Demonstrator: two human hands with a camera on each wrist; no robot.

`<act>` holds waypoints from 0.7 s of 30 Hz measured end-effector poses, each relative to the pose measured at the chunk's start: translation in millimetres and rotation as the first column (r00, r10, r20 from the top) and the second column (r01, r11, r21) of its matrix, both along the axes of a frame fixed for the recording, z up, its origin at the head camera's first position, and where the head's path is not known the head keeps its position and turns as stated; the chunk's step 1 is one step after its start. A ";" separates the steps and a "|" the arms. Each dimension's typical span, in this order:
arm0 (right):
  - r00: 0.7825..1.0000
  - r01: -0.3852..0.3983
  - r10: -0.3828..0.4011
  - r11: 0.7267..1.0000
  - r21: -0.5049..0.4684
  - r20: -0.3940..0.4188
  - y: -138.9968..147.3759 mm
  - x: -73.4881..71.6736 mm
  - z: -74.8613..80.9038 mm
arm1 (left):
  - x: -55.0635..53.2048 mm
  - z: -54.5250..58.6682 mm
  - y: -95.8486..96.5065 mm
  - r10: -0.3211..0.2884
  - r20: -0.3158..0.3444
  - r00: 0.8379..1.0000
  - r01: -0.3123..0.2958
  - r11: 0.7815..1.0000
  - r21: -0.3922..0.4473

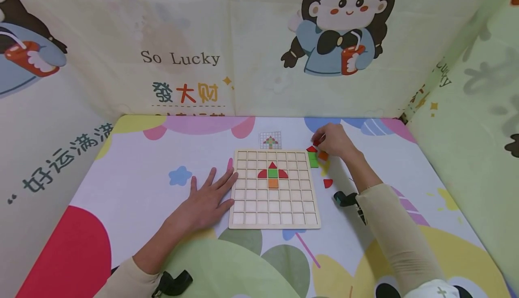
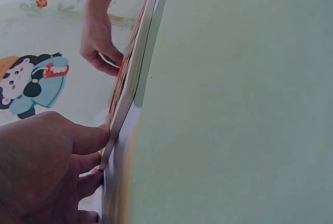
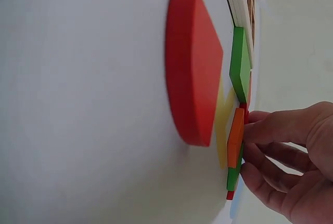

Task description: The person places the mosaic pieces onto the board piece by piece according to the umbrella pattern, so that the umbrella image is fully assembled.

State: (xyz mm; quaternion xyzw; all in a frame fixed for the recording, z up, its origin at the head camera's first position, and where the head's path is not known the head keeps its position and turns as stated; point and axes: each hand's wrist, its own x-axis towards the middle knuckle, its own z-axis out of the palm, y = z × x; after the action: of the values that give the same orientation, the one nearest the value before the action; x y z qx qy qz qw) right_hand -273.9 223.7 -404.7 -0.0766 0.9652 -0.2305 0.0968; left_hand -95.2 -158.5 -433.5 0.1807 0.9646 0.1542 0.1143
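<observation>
A wooden grid board (image 1: 251,207) lies flat in front of me. On its squares sit a red triangle (image 1: 272,165), two red quarter-round pieces (image 1: 262,174), a green square (image 1: 273,173) and an orange square (image 1: 273,183). My left hand (image 1: 207,205), fingers spread, touches the board's left edge with its fingertips. Beyond the upper right corner, my right hand (image 1: 334,139) pinches a red block (image 1: 316,143) among loose pieces, its shape mostly hidden by the fingers. Close by lie another red piece (image 1: 311,149), green blocks (image 1: 313,159) and an orange block (image 1: 323,155).
A small pattern card (image 1: 270,140) lies behind the board, printed with a coloured figure on a grid. One loose red quarter-round block (image 3: 195,68) rests apart, right of the board. A printed cloth (image 1: 142,190) covers the table, and patterned sheets (image 1: 259,41) rise behind it.
</observation>
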 end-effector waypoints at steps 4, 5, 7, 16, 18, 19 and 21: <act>1.000 0.004 -0.004 1.000 -0.003 -0.012 1.0 -0.2 -0.5 | -0.1 0.1 0.8 0.005 0.000 1.000 -0.005 1.000 -0.010; 1.000 0.005 -0.005 1.000 -0.002 -0.013 1.2 0.0 -0.7 | -0.1 0.2 1.0 0.006 0.002 1.000 -0.006 1.000 -0.010; 1.000 0.006 -0.006 1.000 0.002 -0.016 1.0 0.8 -1.4 | 0.3 -0.1 1.4 0.007 0.006 1.000 -0.007 1.000 -0.010; 0.999 -0.010 0.010 1.000 0.003 -0.042 2.0 5.5 -1.3 | 1.7 1.5 1.7 0.001 -0.008 1.000 -0.001 1.000 -0.011; 0.999 -0.013 0.012 1.000 -0.022 -0.044 3.5 8.5 1.1 | 2.0 2.6 1.8 -0.002 -0.011 1.000 0.001 1.000 -0.009; 0.999 -0.014 0.013 0.999 -0.036 -0.043 4.1 10.2 2.2 | 2.0 2.8 1.8 -0.002 -0.011 1.000 0.002 1.000 -0.006; 0.999 -0.016 0.014 0.998 -0.064 -0.041 4.6 14.7 4.2 | 2.2 3.2 1.7 -0.003 -0.011 1.000 0.003 1.000 -0.004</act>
State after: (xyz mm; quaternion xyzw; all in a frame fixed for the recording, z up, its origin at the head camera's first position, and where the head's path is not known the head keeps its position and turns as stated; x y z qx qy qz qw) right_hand -259.2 228.3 -400.5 -0.0916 0.9585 -0.2590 0.0764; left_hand -93.0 -156.8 -430.3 0.1828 0.9653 0.1513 0.1094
